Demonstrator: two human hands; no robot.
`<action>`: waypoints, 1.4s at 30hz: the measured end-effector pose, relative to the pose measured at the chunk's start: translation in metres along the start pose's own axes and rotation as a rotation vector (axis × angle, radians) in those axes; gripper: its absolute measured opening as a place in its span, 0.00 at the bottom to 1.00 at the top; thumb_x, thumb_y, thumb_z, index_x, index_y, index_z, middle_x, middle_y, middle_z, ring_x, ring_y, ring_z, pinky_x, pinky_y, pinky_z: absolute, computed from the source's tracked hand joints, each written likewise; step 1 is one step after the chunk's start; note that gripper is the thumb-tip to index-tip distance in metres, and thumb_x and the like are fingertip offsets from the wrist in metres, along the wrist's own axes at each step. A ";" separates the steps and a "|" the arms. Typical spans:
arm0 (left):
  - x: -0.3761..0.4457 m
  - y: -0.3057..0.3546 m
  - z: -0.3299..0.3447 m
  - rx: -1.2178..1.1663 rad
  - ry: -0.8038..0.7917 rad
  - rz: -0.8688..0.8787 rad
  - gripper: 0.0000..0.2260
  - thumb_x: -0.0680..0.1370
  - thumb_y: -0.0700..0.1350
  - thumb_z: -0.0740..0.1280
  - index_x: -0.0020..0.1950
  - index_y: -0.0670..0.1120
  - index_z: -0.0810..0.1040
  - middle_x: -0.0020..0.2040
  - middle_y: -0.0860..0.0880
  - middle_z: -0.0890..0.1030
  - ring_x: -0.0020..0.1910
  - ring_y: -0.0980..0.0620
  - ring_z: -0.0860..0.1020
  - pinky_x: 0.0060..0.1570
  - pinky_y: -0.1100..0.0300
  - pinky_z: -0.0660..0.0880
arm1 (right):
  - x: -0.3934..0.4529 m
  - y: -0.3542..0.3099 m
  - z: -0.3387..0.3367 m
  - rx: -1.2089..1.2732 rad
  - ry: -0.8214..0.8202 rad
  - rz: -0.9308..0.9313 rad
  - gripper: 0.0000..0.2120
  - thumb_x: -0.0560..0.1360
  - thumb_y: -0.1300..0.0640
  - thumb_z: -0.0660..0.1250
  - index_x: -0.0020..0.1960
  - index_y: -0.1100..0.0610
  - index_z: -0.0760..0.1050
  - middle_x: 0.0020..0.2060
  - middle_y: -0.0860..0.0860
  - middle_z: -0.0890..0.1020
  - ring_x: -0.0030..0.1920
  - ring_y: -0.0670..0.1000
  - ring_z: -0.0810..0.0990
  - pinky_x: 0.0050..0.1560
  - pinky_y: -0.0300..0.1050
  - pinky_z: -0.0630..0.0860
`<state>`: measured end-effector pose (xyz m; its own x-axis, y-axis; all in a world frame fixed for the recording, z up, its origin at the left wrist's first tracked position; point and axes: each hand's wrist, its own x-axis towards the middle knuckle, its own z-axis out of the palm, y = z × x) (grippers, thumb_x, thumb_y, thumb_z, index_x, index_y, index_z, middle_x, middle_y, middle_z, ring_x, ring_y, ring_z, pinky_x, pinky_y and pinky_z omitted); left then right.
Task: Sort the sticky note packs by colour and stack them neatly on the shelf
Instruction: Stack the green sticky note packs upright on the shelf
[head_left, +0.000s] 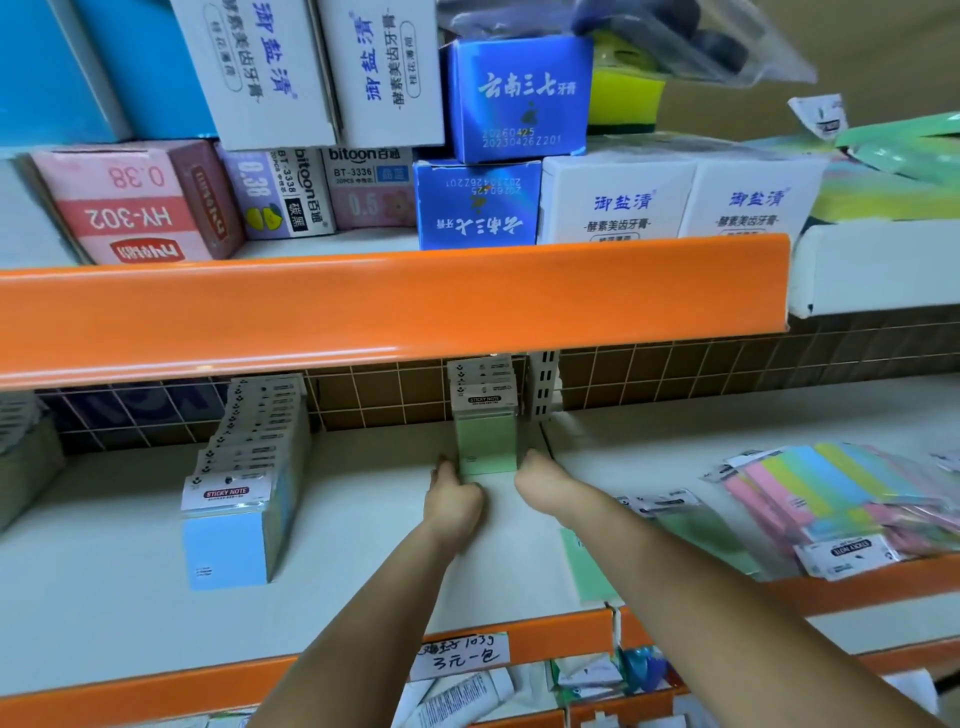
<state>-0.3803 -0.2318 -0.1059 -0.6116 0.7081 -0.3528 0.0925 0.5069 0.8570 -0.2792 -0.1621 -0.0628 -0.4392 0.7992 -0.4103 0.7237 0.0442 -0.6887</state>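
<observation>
Flanking green packs (486, 441) | left hand (451, 501), right hand (540, 480) | fingers' grip unclear | white shelf (363, 499)

Head-level view, close, facing down into the shelf (363, 519)

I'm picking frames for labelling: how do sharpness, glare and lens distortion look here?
Head view: wide-angle bending bows the orange shelf edge; soft sheen along it, no harsh glare; green sticky note packs and both hands (left, right) slightly soft; the mixed pile of packs at right is blurred.
</observation>
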 end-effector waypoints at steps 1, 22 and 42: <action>-0.003 0.001 0.001 -0.020 0.012 -0.026 0.32 0.72 0.43 0.57 0.76 0.47 0.55 0.72 0.44 0.66 0.65 0.40 0.71 0.63 0.49 0.72 | -0.001 0.002 -0.005 -0.011 0.001 0.007 0.12 0.79 0.65 0.53 0.39 0.54 0.61 0.36 0.50 0.65 0.33 0.47 0.62 0.30 0.39 0.59; -0.090 0.023 0.080 0.298 -0.093 -0.083 0.12 0.76 0.43 0.65 0.56 0.38 0.75 0.58 0.40 0.79 0.58 0.42 0.78 0.51 0.57 0.74 | -0.061 0.070 -0.084 -0.614 0.206 -0.051 0.06 0.71 0.59 0.63 0.36 0.57 0.69 0.36 0.54 0.75 0.40 0.58 0.75 0.37 0.40 0.68; -0.085 0.025 0.104 -0.110 -0.161 -0.142 0.03 0.69 0.37 0.64 0.37 0.41 0.71 0.34 0.41 0.73 0.35 0.41 0.76 0.31 0.60 0.71 | -0.050 0.101 -0.088 -0.564 0.113 -0.009 0.06 0.70 0.60 0.65 0.46 0.59 0.78 0.45 0.55 0.83 0.44 0.55 0.81 0.41 0.44 0.75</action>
<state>-0.2443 -0.2280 -0.0930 -0.4787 0.7068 -0.5208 -0.0771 0.5570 0.8269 -0.1370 -0.1453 -0.0593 -0.4100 0.8549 -0.3180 0.9056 0.3399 -0.2536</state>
